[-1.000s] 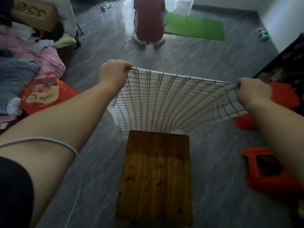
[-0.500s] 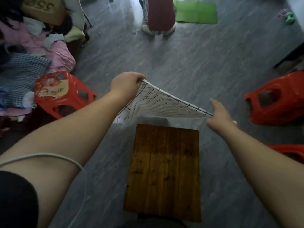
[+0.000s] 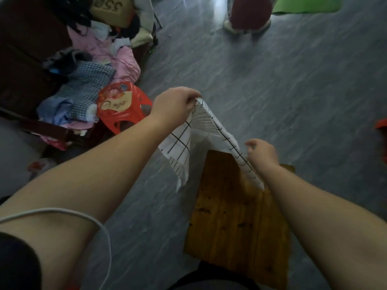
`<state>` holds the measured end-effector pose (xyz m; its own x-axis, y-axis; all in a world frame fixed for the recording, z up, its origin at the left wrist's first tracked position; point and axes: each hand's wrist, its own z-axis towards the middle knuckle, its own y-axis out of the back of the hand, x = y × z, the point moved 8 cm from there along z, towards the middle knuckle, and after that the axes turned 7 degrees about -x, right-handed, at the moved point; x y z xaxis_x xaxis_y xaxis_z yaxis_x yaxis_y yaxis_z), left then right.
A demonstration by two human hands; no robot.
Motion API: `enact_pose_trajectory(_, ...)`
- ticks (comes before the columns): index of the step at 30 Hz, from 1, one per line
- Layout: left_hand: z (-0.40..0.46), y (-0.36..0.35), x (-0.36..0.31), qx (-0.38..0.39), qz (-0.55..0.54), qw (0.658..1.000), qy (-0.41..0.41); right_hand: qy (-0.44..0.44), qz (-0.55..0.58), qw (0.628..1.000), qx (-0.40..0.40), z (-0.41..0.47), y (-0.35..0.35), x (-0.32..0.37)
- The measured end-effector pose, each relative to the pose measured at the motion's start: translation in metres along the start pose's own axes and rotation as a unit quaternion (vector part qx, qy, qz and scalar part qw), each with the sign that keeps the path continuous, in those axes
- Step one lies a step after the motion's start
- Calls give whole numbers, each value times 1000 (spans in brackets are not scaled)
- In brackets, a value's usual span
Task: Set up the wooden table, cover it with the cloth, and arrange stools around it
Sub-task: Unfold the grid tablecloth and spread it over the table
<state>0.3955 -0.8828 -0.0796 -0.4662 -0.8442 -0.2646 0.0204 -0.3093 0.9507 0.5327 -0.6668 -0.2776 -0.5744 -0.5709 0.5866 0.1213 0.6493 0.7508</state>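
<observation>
1. Head view, with the wooden desk (image 3: 240,222) as landmark: one desk, one cloth, two hands, and two red stools in sight, though the second is only a sliver.
2. Far to the left of the desk and beyond it, one pile of clothes (image 3: 90,80) lies on the grey floor (image 3: 272,91), with one cardboard box (image 3: 109,7) behind it.
3. One red stool (image 3: 123,107) stands to the left of the desk's far end, touching the clothes pile.
4. The left hand (image 3: 173,105) is raised above the floor just beyond the desk's far left corner, fingers curled down and pinching one corner of the cloth (image 3: 188,139).
5. The white cloth with black grid lines hangs from that hand and runs down to the right across the desk's far edge.
6. The right hand (image 3: 261,153) is over the desk's far end, at the cloth's lower edge; its fingers are curled, but I cannot tell whether they grip the cloth.
7. At the right frame edge, well apart from the desk, shows a sliver of a second red stool (image 3: 382,130).
</observation>
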Motion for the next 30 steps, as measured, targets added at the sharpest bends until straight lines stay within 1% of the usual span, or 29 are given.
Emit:
enact_pose_trajectory(2,-6,5,10,0,3,1000,21,-2,45,998,37,-11,-18,14)
enact_pose_trajectory(5,-16,9,21,3,3,999,47,37,93,986,132,-37,-54,42)
enact_pose_trajectory(6,-19,9,24,1,1,999,55,49,80,983,158,-44,-67,48)
enact_pose_trajectory(8,-24,10,28,1,-6,998,68,63,32,981,180,-54,-90,55)
enact_pose_trajectory(11,-34,14,31,-10,-31,996,80,45,1,986,160,-66,-110,67)
enact_pose_trajectory(14,-43,20,35,-25,-56,994,89,32,43,992,114,-74,-115,90)
enact_pose_trajectory(17,-51,27,41,-36,-62,994,87,29,59,992,111,-81,-121,111)
enact_pose_trajectory(19,-54,32,46,-43,-66,993,87,15,48,992,113,-83,-126,117)
enact_pose_trajectory(21,-57,36,52,-48,-72,992,87,0,33,995,99,-83,-127,118)
enact_pose_trajectory(24,-59,42,59,-46,-63,993,83,-22,5,997,80,-72,-126,107)
enact_pose_trajectory(26,-58,45,67,-40,-53,994,82,-33,-8,997,63,-60,-114,90)
enact_pose_trajectory(28,-55,49,75,-40,-42,995,79,-40,5,998,38,-42,-92,69)
enact_pose_trajectory(30,-50,53,79,-46,-15,997,64,-52,41,998,9,-23,-63,51)
